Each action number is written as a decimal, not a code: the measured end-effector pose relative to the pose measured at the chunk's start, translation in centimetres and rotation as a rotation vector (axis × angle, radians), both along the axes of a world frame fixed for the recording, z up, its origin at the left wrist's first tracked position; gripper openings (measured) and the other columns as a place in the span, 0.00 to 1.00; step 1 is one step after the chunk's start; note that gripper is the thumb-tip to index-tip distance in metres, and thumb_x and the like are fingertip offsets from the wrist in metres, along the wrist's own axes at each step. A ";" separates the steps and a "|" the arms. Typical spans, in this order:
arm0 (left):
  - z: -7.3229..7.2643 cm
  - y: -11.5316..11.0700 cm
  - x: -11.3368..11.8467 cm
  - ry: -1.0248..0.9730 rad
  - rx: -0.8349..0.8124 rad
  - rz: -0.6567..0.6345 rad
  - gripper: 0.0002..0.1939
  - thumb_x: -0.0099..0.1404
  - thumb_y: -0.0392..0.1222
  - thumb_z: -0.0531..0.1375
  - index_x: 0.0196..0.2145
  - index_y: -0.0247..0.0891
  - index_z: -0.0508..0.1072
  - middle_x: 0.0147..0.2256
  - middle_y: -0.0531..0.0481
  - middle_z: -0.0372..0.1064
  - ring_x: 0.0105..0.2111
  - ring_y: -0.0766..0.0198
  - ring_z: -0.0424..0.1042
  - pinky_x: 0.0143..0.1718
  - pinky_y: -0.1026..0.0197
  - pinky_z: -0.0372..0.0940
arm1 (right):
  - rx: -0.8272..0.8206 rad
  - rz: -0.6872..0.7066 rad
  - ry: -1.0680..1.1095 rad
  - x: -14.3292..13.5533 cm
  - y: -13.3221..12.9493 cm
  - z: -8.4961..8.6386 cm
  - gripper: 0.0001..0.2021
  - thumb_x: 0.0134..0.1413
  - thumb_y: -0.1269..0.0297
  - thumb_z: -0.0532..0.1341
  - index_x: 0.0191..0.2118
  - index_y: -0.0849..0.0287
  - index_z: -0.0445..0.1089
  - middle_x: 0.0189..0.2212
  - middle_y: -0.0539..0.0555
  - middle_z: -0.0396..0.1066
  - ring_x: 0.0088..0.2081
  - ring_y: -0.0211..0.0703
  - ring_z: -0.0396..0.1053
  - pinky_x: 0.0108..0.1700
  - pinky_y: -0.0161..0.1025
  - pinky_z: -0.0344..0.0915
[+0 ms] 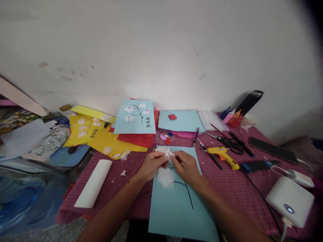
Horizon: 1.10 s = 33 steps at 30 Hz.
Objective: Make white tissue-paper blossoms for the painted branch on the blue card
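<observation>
My left hand [153, 164] and my right hand [185, 167] meet over the upper part of a light blue sheet [176, 211], fingers pinched on a piece of white tissue paper [168, 152] between them. Just below the hands, a ruffled white tissue piece [166, 177] lies on the sheet. Black curved stem lines [188, 195] are drawn beside it. Some fingertips are hidden behind the tissue.
Behind stand a finished blue flower picture [135, 116] and a yellow one [84, 129]. A white roll [94, 183] lies left. At right are a yellow glue gun [222, 156], scissors [228, 143], pens, paint bottles, a black flask [248, 102] and a white power bank [290, 201].
</observation>
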<state>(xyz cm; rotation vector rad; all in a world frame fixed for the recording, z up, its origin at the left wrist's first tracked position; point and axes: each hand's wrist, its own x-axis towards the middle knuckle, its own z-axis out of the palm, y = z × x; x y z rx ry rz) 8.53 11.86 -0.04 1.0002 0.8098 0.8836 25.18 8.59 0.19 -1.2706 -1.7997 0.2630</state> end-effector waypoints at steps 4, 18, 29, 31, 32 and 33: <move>-0.3 0.1 -0.1 0.018 0.014 0.010 0.12 0.54 0.43 0.67 0.30 0.30 0.76 0.24 0.49 0.69 0.23 0.68 0.66 0.27 0.65 0.61 | -0.104 -0.002 0.103 -0.1 0.0 0.6 0.07 0.60 0.65 0.57 0.36 0.58 0.72 0.31 0.52 0.74 0.32 0.40 0.69 0.36 0.36 0.63; -0.5 0.2 -0.1 -0.009 -0.015 0.048 0.14 0.51 0.44 0.69 0.25 0.32 0.70 0.22 0.52 0.67 0.20 0.70 0.65 0.24 0.66 0.58 | -0.388 0.163 0.388 -0.1 0.1 0.4 0.10 0.58 0.61 0.58 0.36 0.60 0.73 0.26 0.50 0.69 0.27 0.37 0.64 0.29 0.33 0.60; -0.3 0.0 -0.1 0.046 0.039 0.007 0.16 0.52 0.47 0.68 0.24 0.33 0.67 0.22 0.52 0.67 0.21 0.70 0.65 0.25 0.66 0.58 | -0.494 0.252 0.541 -0.5 0.2 0.2 0.08 0.54 0.61 0.62 0.33 0.60 0.69 0.26 0.49 0.70 0.27 0.37 0.66 0.30 0.33 0.62; -0.4 0.0 -0.2 0.061 0.043 -0.002 0.16 0.51 0.47 0.68 0.24 0.33 0.67 0.22 0.52 0.68 0.21 0.70 0.65 0.25 0.65 0.59 | -0.521 0.218 0.568 -0.4 0.4 0.1 0.09 0.54 0.60 0.61 0.31 0.60 0.69 0.22 0.48 0.67 0.24 0.35 0.63 0.26 0.32 0.59; -0.5 0.0 -0.2 0.066 0.045 -0.007 0.16 0.51 0.47 0.68 0.24 0.33 0.67 0.22 0.52 0.68 0.21 0.70 0.65 0.26 0.65 0.59 | -0.536 0.201 0.585 -0.4 0.4 0.2 0.09 0.54 0.59 0.61 0.31 0.61 0.68 0.21 0.47 0.66 0.22 0.35 0.62 0.25 0.32 0.58; -0.5 0.1 -0.2 0.072 0.047 -0.012 0.16 0.52 0.47 0.68 0.23 0.33 0.67 0.22 0.52 0.68 0.21 0.69 0.65 0.26 0.65 0.59 | -0.548 0.186 0.603 -0.3 0.5 0.3 0.09 0.54 0.59 0.60 0.31 0.61 0.68 0.19 0.46 0.65 0.21 0.34 0.62 0.24 0.32 0.57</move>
